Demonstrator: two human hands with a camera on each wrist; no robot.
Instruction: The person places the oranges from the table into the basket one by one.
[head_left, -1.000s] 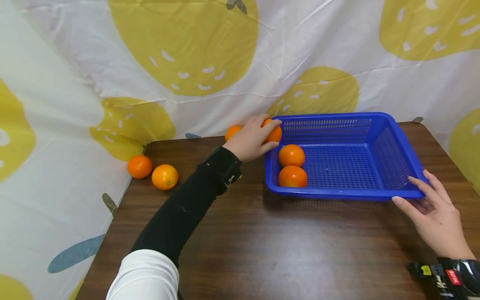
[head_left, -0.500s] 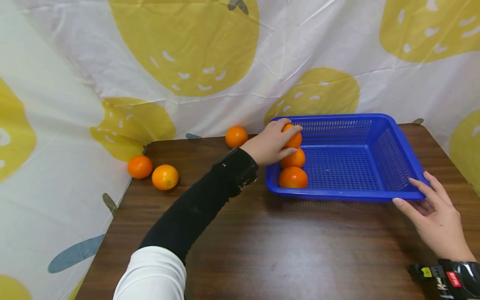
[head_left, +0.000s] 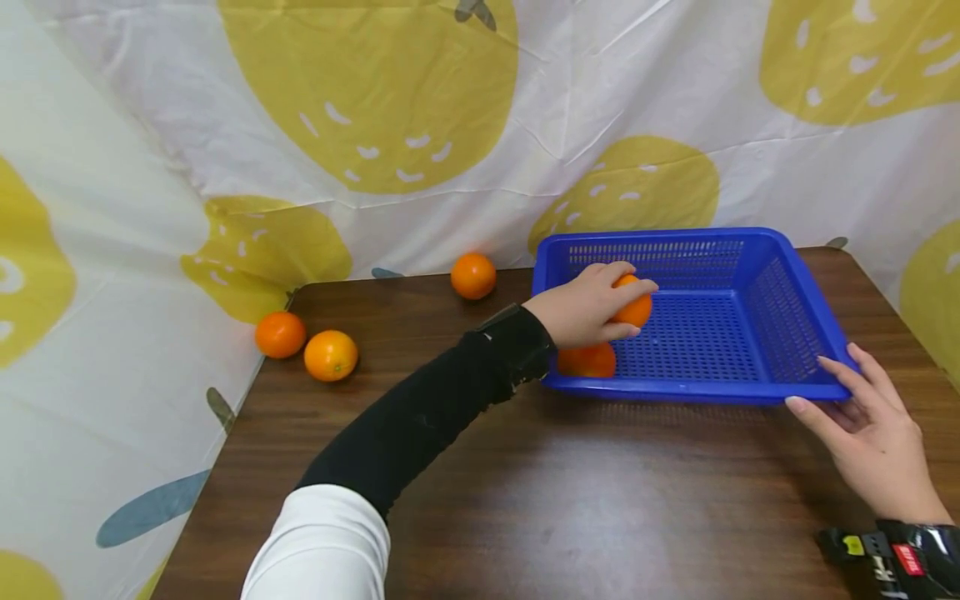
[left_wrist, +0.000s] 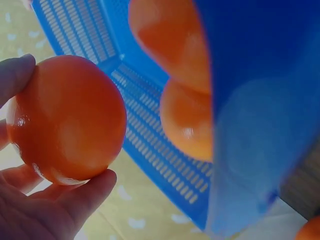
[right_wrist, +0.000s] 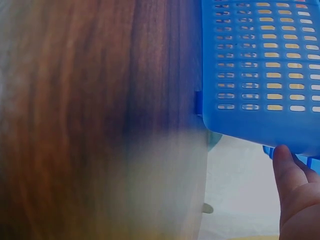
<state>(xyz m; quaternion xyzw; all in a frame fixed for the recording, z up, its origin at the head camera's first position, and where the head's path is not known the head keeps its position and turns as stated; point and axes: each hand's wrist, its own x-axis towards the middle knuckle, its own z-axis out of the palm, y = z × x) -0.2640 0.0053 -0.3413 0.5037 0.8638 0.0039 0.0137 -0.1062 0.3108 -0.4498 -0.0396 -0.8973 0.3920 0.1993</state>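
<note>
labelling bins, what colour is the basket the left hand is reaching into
Blue: the perforated plastic basket is solid blue all over, clearest in the head view.

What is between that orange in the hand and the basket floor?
Nothing visible. The left hand holds the orange already inside the basket, past the rim, above bare mesh. Another orange lies near the front left corner, partly hidden by the hand, off to the side.
</note>
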